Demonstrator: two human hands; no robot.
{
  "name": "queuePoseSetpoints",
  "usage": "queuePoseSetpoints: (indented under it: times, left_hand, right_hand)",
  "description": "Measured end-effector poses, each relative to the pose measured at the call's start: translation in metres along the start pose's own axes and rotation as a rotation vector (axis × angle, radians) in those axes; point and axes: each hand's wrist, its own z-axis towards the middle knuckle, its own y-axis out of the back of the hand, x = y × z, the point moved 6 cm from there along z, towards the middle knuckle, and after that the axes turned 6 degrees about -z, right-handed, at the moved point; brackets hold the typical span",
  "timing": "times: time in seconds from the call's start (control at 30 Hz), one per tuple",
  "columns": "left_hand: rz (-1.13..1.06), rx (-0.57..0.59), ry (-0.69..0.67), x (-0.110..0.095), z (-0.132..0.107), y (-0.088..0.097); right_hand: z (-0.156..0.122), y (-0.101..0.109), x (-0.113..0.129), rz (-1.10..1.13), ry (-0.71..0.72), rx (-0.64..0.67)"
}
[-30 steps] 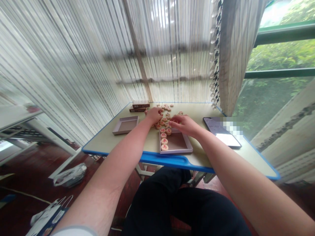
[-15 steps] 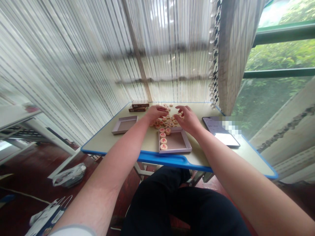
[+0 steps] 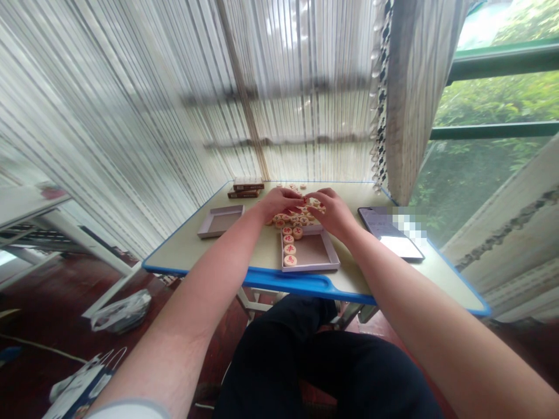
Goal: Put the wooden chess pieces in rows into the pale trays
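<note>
Above a pile of round wooden xiangqi pieces, my two hands meet fingertip to fingertip. A single xiangqi piece with a red mark is pinched between them. My left hand grips its left side, fingers closed. From the right, the fingers of my right hand close on the same piece, the palm over the pile's right part. Just nearer to me lies a shallow open box. Red-marked pieces stand in a column along its left wall, with one more beside the top one.
Another shallow box sits left on the blue-edged table. Behind it two small brown boxes are stacked. A phone lies at the right. Beyond the table hangs a striped curtain.
My hands have come together over the pile. My right hand has moved left and its fingers have closed on the piece at my left fingertips.
</note>
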Motion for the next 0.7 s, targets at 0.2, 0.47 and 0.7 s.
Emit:
queuePoseSetpoints:
  times: [0.2, 0.47, 0.7]
  left_hand:
    - [0.046, 0.039, -0.013, -0.008, -0.005, -0.004]
    - [0.357, -0.313, -0.166, -0.012, 0.001, 0.022]
    - [0.925, -0.556, -0.312, -0.013, 0.002, 0.042]
  right_hand:
    - [0.001, 0.003, 0.004, 0.056, 0.016, -0.021]
    - [0.005, 0.014, -0.003, 0.088, -0.059, -0.058]
    - [-0.006, 0.016, 0.004, 0.012, -0.078, 0.329]
